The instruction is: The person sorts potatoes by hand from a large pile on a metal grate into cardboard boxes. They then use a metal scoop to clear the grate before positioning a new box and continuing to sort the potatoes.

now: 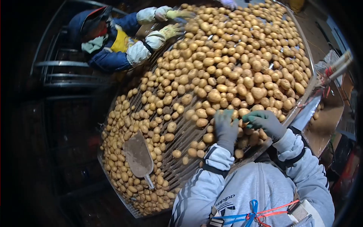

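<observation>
Yellow potatoes [227,64] cover a roller table [181,140] that runs from top right to bottom left. My left hand [225,128], in a grey glove with green fingertips, lies flat on the potatoes near the table's right rim. My right hand [264,123], in the same kind of glove, rests on potatoes just to the right of it, fingers curled over them. I cannot tell whether either hand has a potato in its grip.
Across the table a person in a blue jacket with white sleeve covers reaches in with gloved hands [172,30]. A dirty scoop [138,157] lies on the potatoes at lower left. A side chute [321,113] with a few potatoes runs along the right rim.
</observation>
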Tool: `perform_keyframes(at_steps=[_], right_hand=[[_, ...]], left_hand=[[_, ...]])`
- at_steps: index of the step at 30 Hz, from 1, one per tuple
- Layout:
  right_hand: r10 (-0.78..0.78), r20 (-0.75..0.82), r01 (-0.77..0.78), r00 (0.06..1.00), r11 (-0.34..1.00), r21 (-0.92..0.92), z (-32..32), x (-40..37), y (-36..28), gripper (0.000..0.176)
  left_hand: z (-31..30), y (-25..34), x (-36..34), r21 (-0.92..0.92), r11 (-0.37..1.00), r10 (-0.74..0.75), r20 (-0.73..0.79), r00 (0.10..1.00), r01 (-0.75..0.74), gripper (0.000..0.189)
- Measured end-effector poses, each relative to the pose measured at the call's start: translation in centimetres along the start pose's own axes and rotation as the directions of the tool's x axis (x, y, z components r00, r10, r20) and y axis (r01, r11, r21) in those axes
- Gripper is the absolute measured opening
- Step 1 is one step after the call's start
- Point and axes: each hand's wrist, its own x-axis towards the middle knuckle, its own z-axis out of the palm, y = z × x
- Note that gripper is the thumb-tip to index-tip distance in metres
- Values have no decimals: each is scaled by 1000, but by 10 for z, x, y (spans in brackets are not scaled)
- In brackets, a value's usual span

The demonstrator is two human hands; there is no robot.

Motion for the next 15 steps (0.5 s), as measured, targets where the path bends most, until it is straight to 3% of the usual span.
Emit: perform_keyframes(at_steps=[2, 3, 4, 5, 6, 7, 8, 10, 12, 13, 15], right_hand=[[16, 87, -3, 996, 990, -140, 25, 21, 3, 33], [32, 123, -31, 992, 999, -13, 39, 27, 5, 32], [42, 147, -31, 988, 997, -74, 46, 32, 5, 32], [68, 155, -54, 986, 994, -90, 54, 35, 7, 31], [91, 159, -75, 983, 991, -107, 61, 37, 9, 31], [114, 177, -94, 978, 989, -117, 66, 40, 12, 31], [136, 195, -113, 971, 986, -124, 71, 44, 19, 32], [162, 203, -144, 966, 984, -102, 88, 54, 35, 33], [166, 185, -160, 969, 986, -51, 107, 69, 46, 36], [211, 199, -213, 957, 977, -9, 118, 74, 44, 41], [311, 204, -332, 928, 940, 76, 137, 85, 48, 52]], left_hand=[[-8, -13, -12, -379, 924, -3, 138, 990, 56, 50], [-24, -28, -14, -318, 948, -4, 56, 998, 22, 50], [-41, -43, -15, -252, 968, -4, -25, 1000, -2, 50], [-77, -58, -8, -288, 956, -66, -56, 996, 47, 43], [-87, -91, -6, -383, 909, -243, -167, 956, 164, 39], [-114, -122, -2, -28, 952, -306, -153, 940, 306, 41], [-132, -143, 6, 2, 883, -461, -178, 869, 469, 48], [-136, -201, 6, 45, 886, -443, -208, 872, 461, 48], [-140, -207, 16, 137, 896, -385, -233, 893, 422, 40], [-140, -206, 20, 36, 923, -362, -252, 897, 382, 33], [-115, -211, 16, -338, 881, -383, -98, 919, 331, 33]])
